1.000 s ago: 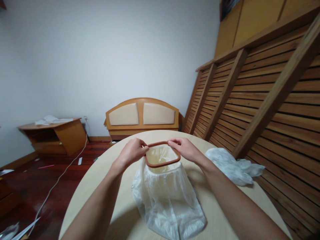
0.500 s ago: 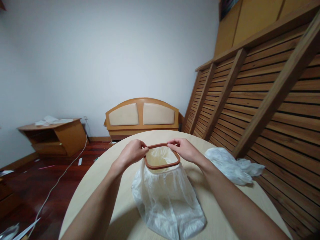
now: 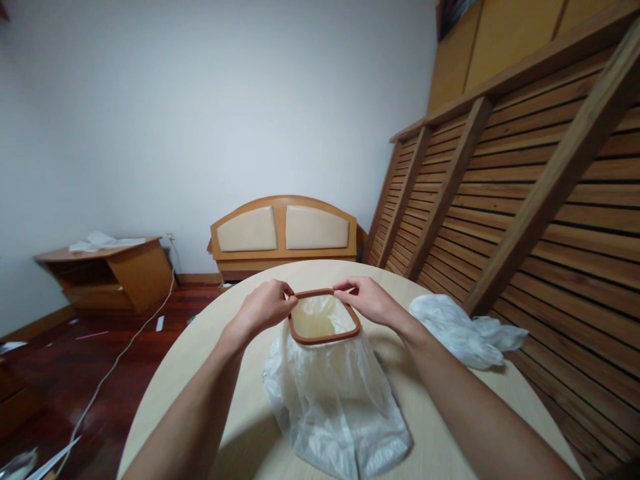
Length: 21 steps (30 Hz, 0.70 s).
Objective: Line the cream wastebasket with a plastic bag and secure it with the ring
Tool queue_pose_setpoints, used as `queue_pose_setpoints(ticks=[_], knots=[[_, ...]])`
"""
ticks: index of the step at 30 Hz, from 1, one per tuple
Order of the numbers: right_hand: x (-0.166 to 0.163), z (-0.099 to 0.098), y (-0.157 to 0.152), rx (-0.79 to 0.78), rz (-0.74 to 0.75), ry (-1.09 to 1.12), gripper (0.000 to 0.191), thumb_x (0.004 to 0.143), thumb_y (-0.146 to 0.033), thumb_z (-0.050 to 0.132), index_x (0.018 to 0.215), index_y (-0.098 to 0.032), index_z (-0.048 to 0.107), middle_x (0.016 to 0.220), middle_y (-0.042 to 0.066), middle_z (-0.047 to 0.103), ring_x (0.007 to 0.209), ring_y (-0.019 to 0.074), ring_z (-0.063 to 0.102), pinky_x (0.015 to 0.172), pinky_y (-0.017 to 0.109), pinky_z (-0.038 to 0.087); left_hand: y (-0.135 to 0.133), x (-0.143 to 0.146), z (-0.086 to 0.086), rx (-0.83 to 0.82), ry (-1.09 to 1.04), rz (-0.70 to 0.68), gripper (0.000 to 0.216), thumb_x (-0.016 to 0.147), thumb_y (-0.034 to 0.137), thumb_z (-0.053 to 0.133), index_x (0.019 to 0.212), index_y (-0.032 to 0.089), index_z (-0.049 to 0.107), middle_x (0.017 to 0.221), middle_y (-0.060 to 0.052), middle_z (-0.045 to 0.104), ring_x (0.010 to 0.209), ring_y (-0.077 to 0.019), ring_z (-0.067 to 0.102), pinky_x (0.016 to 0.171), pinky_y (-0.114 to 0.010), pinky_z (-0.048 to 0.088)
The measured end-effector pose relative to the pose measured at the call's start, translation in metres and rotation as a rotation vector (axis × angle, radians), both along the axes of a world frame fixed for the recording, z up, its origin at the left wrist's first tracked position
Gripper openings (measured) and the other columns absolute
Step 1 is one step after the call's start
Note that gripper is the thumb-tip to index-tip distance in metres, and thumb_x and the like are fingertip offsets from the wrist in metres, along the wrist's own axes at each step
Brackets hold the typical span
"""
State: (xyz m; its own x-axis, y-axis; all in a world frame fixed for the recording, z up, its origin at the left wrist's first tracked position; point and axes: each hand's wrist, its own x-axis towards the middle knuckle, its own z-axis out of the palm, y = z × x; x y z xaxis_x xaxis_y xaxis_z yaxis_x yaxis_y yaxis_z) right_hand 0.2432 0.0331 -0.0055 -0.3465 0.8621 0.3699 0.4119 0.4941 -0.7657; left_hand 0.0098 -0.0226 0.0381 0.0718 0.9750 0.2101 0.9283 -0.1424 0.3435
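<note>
Lower than a second ago, the near edge of my brown ring meets the white bag. My left hand and right hand pinch its far side.

A room in a home, apparently a bedroom: a padded headboard stands by the wall, a slatted wooden frame rises on the right, a low cabinet sits on dark-red floor.
</note>
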Motion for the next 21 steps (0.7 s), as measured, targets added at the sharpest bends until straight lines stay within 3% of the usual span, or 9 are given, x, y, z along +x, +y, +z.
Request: queue_pose_setpoints(ticks=[14, 18, 21], knots=[[-0.001, 0.001, -0.002, 0.025, -0.022, -0.060, 0.024, 0.085, -0.028, 0.065, 0.102, -0.016, 0.077, 0.102, 0.010, 0.078, 0.090, 0.0245, 0.071, 0.083, 0.037, 0.055, -0.002, 0.001, 0.000, 0.014, 0.054, 0.010, 0.030, 0.084, 0.031, 0.054, 0.097, 0.017, 0.077, 0.093, -0.014, 0.077, 0.082, -0.0256, 0.070, 0.066, -0.029, 0.043], [-0.003, 0.006, -0.008, 0.026, -0.010, -0.067, 0.032, 0.090, -0.039, 0.062, 0.109, -0.016, 0.076, 0.112, 0.012, 0.076, 0.099, 0.0272, 0.071, 0.090, 0.041, 0.054, -0.002, 0.002, -0.001, 0.025, 0.042, 0.007, 0.029, 0.084, 0.030, 0.054, 0.095, 0.016, 0.077, 0.094, -0.014, 0.077, 0.086, -0.0259, 0.070, 0.067, -0.029, 0.043], [-0.004, 0.015, -0.019, 0.077, 0.067, -0.074, 0.044, 0.091, -0.049, 0.061, 0.120, -0.018, 0.071, 0.129, 0.012, 0.069, 0.119, 0.0291, 0.063, 0.105, 0.045, 0.047, -0.003, 0.003, -0.001, 0.019, 0.046, 0.012, 0.029, 0.085, 0.030, 0.053, 0.095, 0.017, 0.077, 0.094, -0.014, 0.077, 0.086, -0.0265, 0.071, 0.065, -0.029, 0.042]])
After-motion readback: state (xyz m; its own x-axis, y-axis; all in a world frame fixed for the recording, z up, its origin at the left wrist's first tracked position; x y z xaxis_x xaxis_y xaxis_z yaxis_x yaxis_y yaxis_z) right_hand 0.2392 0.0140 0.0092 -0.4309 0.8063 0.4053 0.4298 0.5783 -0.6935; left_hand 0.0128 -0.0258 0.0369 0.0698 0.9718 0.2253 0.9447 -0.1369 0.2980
